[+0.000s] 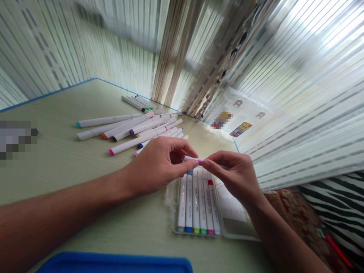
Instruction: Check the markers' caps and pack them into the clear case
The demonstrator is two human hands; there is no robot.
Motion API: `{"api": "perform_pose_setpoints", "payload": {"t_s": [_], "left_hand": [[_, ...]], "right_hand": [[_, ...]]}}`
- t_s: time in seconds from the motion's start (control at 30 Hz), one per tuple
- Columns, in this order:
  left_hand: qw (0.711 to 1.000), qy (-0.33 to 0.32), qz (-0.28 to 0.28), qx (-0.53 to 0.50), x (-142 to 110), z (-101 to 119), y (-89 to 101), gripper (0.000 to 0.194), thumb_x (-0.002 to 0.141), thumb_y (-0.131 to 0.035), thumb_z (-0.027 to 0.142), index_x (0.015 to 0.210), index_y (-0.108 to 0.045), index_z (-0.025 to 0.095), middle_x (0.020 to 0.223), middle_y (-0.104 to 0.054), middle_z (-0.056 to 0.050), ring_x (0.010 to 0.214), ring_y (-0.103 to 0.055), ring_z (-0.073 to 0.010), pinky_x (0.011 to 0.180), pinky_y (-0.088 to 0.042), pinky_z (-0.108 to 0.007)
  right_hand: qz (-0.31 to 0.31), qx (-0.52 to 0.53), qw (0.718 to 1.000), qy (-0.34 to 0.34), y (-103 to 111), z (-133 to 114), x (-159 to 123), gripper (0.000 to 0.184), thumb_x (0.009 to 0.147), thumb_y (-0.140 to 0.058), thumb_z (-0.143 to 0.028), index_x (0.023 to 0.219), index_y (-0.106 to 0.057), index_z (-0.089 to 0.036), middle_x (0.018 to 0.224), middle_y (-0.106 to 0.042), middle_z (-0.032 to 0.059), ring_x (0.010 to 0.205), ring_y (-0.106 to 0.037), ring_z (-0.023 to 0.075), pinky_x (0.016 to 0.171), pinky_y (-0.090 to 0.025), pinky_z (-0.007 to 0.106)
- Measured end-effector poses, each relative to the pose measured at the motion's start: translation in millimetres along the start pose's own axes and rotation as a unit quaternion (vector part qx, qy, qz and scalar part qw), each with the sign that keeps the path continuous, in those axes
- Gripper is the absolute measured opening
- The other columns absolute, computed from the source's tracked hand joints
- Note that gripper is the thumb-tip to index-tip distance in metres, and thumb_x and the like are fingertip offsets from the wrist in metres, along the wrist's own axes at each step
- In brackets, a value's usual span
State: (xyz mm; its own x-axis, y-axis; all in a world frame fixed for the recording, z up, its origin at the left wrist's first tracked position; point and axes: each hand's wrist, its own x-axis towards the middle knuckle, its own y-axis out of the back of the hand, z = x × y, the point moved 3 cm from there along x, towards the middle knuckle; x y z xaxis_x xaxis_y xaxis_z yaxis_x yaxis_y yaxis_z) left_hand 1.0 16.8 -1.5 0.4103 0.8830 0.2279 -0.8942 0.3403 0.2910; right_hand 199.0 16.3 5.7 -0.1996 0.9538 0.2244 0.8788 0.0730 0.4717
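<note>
- Printing first: along the white barrels of the six markers (pixel 196 204) there's small lettering, too fine for me to read from here.
- Up by the curtain (pixel 131 53), a clear plastic case (pixel 253 108) carries a yellow, red and blue label (pixel 241 129), its words illegible on my feed; the patch beside it is pixelated.
- Now the open case (pixel 174 223) on the table (pixel 136 231): those six lie side by side, near ends grey, blue, lime, green, pink and pale grey. To its right, a white sheet (pixel 231 204) sits over the clear lid (pixel 239 230).
- And above its far end, the purple-ended marker (pixel 190 158)! My left hand (pixel 167 161) has it pinched, thumb against fingers; my right hand (pixel 237 170) is clamped with its fingertips on the purple end.
- Further left, loose markers (pixel 139 140) lie heaped on the tabletop.
- Nearest me, a blue tray edge (pixel 119 261).
</note>
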Motion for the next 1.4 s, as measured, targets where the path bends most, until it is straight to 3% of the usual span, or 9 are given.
{"api": "perform_pose_setpoints", "payload": {"t_s": [0.37, 0.57, 0.83, 1.2, 1.4], "left_hand": [[0.998, -0.009, 0.006, 0.060, -1.8, -0.3, 0.6, 0.018, 0.087, -0.067, 0.035, 0.091, -0.075, 0.019, 0.071, -0.069, 0.000, 0.062, -0.060, -0.0124, 0.054, -0.043, -0.023], [0.999, 0.015, 0.035, 0.005, 2.6, -2.0, 5.1, 0.019, 0.087, -0.068, 0.035, 0.092, -0.074, 0.018, 0.068, -0.067, 0.001, 0.058, -0.058, -0.0111, 0.050, -0.043, -0.021], [0.992, 0.042, 0.103, -0.067, 9.4, -0.3, 17.5, 0.013, 0.090, -0.064, 0.024, 0.092, -0.071, 0.012, 0.063, -0.061, 0.002, 0.050, -0.056, -0.0069, 0.046, -0.042, -0.016], [0.971, 0.068, 0.124, -0.195, 13.4, -11.0, 18.0, 0.014, 0.091, -0.055, 0.015, 0.090, -0.068, 0.011, 0.073, -0.062, -0.002, 0.051, -0.058, -0.0094, 0.046, -0.045, -0.020], [0.957, 0.077, 0.111, -0.257, 14.2, -6.9, 14.9, 0.017, 0.094, -0.051, 0.014, 0.095, -0.067, 0.010, 0.071, -0.063, -0.002, 0.049, -0.059, -0.0097, 0.047, -0.047, -0.021]], "right_hand": [[-0.022, 0.019, 1.000, -0.007, -2.6, 0.8, -2.2, 0.015, 0.069, -0.088, -0.027, 0.075, -0.078, -0.018, 0.063, -0.072, 0.0016, 0.049, -0.058, 0.0105, 0.044, -0.042, 0.020], [-0.008, 0.049, 0.999, 0.003, 0.7, 0.4, 0.9, 0.010, 0.075, -0.085, -0.028, 0.078, -0.079, -0.019, 0.067, -0.073, 0.0013, 0.057, -0.061, 0.0098, 0.052, -0.046, 0.019], [0.009, 0.152, 0.988, -0.023, 3.4, 14.1, 2.0, 0.014, 0.084, -0.078, -0.028, 0.097, -0.081, -0.022, 0.066, -0.070, 0.0001, 0.048, -0.048, 0.0052, 0.043, -0.035, 0.018], [-0.018, 0.323, 0.945, -0.044, 1.8, 1.9, 4.6, 0.018, 0.086, -0.068, -0.022, 0.098, -0.081, -0.020, 0.080, -0.078, 0.0077, 0.049, -0.055, 0.0082, 0.046, -0.044, 0.021], [0.014, 0.345, 0.937, -0.059, 5.3, 1.9, 7.1, 0.020, 0.086, -0.064, -0.024, 0.096, -0.080, -0.018, 0.077, -0.078, 0.0072, 0.045, -0.052, 0.0081, 0.043, -0.042, 0.021]]}}
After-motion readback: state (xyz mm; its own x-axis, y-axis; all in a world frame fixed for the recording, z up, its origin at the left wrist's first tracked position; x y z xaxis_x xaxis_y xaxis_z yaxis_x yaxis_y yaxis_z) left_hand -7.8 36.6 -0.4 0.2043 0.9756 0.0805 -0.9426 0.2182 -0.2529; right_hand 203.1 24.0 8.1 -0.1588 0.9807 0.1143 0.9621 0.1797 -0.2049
